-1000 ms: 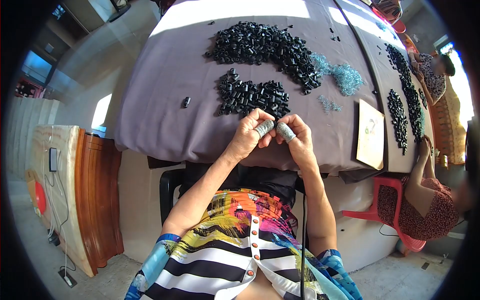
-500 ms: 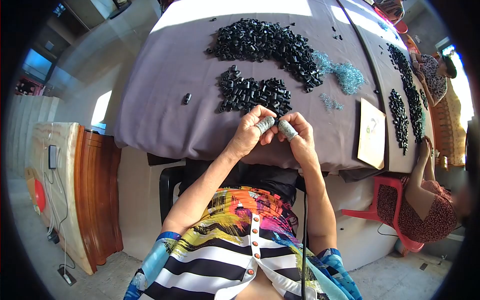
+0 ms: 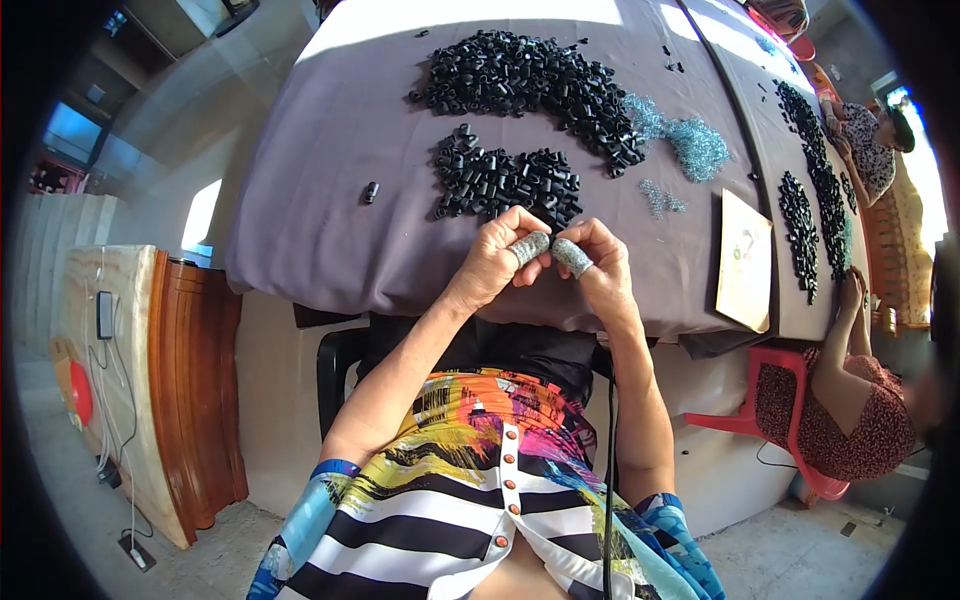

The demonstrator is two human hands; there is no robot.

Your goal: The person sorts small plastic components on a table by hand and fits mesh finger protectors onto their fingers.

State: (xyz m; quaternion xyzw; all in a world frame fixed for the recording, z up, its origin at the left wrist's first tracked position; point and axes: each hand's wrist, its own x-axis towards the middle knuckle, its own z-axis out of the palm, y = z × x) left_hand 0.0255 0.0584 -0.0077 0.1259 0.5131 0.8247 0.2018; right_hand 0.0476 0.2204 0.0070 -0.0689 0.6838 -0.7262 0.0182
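Observation:
My left hand point(image 3: 492, 262) and my right hand point(image 3: 604, 272) meet at the table's near edge, fingers pinched together with the tips almost touching. Each thumb wears a grey speckled wrap. Between the fingertips a small black plastic piece shows as a dark spot, mostly hidden by the fingers. Just beyond my hands lies a pile of short black tubular plastic pieces point(image 3: 505, 182). A larger pile of black plastic pieces point(image 3: 525, 75) spreads behind it. To its right are heaps of tiny bluish, shiny metal-looking parts point(image 3: 697, 150), too small to make out singly.
A grey-purple cloth point(image 3: 320, 200) covers the table. One black piece point(image 3: 371, 192) lies apart at left; a cardboard sheet point(image 3: 743, 262) lies at right. Two people sit along the right side, one on a red plastic chair point(image 3: 775, 385). A wooden cabinet point(image 3: 195, 390) stands at left.
My hands stay pinched together in nearly the same place, with only slight finger movement. The view has shifted a little; the piles look unchanged.

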